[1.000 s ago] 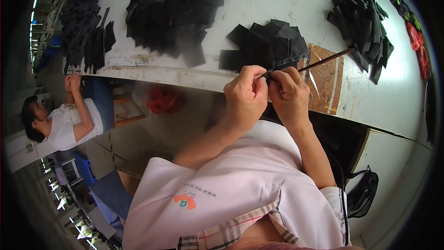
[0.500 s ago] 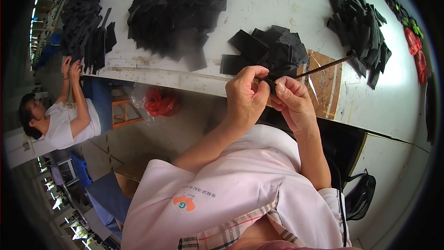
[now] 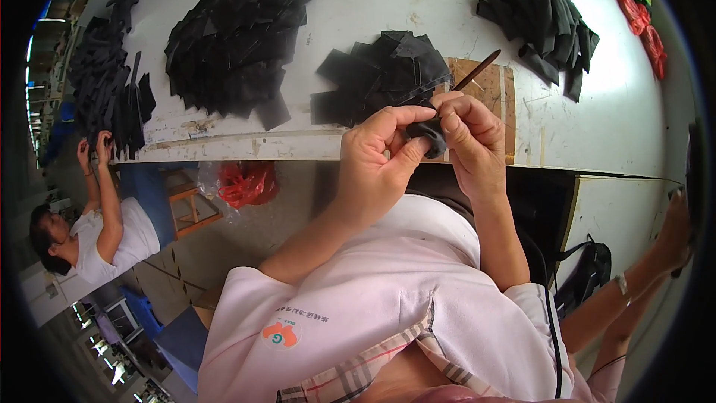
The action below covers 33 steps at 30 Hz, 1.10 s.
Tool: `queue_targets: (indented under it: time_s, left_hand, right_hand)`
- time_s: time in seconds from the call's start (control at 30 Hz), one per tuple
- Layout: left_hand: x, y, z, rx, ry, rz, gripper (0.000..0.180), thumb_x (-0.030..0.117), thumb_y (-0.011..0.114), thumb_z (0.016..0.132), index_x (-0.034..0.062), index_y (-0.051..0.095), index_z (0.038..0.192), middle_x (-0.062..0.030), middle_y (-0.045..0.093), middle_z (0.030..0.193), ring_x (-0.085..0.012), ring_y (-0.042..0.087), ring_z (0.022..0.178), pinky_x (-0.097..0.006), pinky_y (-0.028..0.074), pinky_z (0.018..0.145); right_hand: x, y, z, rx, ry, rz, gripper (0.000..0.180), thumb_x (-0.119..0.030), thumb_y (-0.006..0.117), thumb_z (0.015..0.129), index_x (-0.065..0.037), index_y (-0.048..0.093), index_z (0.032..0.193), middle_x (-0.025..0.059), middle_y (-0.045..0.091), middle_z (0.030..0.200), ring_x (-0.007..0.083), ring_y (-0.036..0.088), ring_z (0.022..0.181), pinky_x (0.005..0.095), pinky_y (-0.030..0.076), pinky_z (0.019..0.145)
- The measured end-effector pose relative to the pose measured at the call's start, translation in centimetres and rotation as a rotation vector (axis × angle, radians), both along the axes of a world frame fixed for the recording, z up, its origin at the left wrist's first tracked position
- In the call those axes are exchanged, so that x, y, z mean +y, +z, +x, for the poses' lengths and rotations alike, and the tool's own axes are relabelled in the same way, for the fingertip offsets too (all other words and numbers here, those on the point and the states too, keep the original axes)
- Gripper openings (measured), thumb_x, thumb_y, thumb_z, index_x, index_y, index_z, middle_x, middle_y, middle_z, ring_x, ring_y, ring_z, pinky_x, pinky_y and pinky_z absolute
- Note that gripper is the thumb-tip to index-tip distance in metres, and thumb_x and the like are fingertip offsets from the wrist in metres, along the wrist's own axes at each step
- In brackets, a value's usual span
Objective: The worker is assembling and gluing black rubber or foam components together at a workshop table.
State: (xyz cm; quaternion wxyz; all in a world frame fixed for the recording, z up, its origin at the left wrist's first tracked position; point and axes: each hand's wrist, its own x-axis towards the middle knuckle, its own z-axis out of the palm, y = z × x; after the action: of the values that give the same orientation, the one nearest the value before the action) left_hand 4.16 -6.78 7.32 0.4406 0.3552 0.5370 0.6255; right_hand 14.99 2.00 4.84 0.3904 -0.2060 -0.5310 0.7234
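Observation:
Just in front of the table edge, my left hand (image 3: 377, 157) pinches a small black fabric piece (image 3: 426, 136) between thumb and fingers; the piece looks folded or bunched into a tube. My right hand (image 3: 473, 138) closes on its other side, with fingertips against the fabric. Out of the right hand's grip a thin dark pointed stick (image 3: 479, 69) slants up and to the right. Where the stick meets the fabric is hidden by the fingers. Beyond my hands lies a pile of flat black fabric pieces (image 3: 395, 67).
A brown board (image 3: 492, 93) lies under the stick. Larger black fabric piles (image 3: 231, 45) spread left, and tube-like black pieces (image 3: 541, 15) lie right. One co-worker (image 3: 119, 216) handles black strips at left; another person's arm (image 3: 641, 269) shows at right. A black bag (image 3: 585, 276) hangs there.
The view has shifted, so the table and piles sit differently. My hands still grip the fabric, which shows more between them now. Another person's arms have appeared at the right.

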Motion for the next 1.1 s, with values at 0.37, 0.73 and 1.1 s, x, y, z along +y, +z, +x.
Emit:
queue_targets:
  time_s: [0.37, 0.73, 1.1]
  left_hand:
    - [3.5, 2.8, -0.4, -0.536, -0.027, 0.111, 0.01, -0.005, 0.051, 0.079, -0.001, 0.053, 0.089, -0.0045, 0.056, 0.068, -0.0021, 0.039, 0.042, -0.015, 0.029, 0.036]
    - [7.6, -2.8, -2.5, -1.304, -0.328, -0.046, 0.017, 0.006, 0.049, 0.08, 0.0014, 0.055, 0.096, -0.0033, 0.056, 0.067, -0.0029, 0.025, 0.033, -0.018, 0.019, 0.035]
    - [6.3, -0.9, -0.1, -0.377, -0.117, 0.083, 0.025, 0.006, 0.056, 0.082, -0.0033, 0.046, 0.103, -0.0054, 0.057, 0.072, -0.0004, 0.035, 0.043, -0.014, 0.026, 0.036]
  right_hand:
    - [1.5, 5.9, 0.8, -0.25, -0.14, 0.286, 0.015, -0.01, 0.055, 0.083, 0.001, 0.051, 0.073, 0.0014, 0.05, 0.068, 0.0055, 0.043, 0.058, 0.0192, 0.035, 0.05]
    - [5.6, 1.0, 0.7, -0.157, 0.115, -0.317, 0.025, -0.027, 0.054, 0.085, -0.004, 0.053, 0.075, -0.0031, 0.041, 0.061, 0.0042, 0.036, 0.055, 0.0168, 0.029, 0.048]
    - [7.2, -0.9, 0.7, -0.044, 0.293, -0.209, 0.026, -0.028, 0.054, 0.085, -0.005, 0.052, 0.072, -0.0037, 0.045, 0.062, 0.0051, 0.039, 0.054, 0.0192, 0.033, 0.049]
